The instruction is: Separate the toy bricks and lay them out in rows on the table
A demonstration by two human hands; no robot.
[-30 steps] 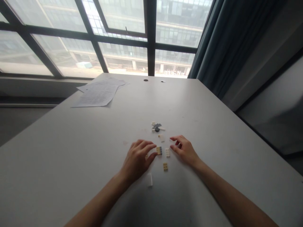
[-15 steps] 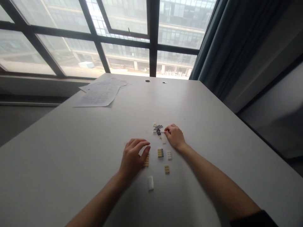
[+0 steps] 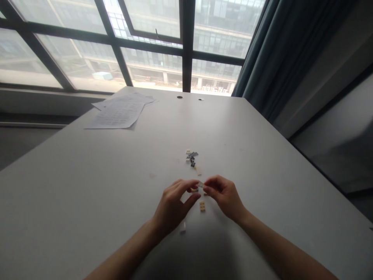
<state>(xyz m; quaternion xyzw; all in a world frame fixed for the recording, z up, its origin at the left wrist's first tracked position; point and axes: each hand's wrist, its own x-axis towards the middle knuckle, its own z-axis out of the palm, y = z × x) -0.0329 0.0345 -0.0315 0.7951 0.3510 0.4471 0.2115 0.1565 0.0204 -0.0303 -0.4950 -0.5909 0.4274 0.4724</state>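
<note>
My right hand pinches a small white toy brick between thumb and fingertips, above the table. Facing it, my left hand has its thumb and index finger apart. The left index fingertip is at the white brick's near end; whether it touches I cannot tell. Below the fingers a tan-and-grey brick shows in part. A tan studded brick lies between the wrists, and a smooth white piece sits beside my left wrist, partly hidden.
Beyond the hands lie a small pile of grey bricks, a white studded piece and a flat cream piece. Printed papers rest at the white table's far left. Windows and a dark curtain stand behind.
My right hand has come back from the pile toward me, carrying the white brick. My left hand has shifted right, so the two hands now nearly meet.
</note>
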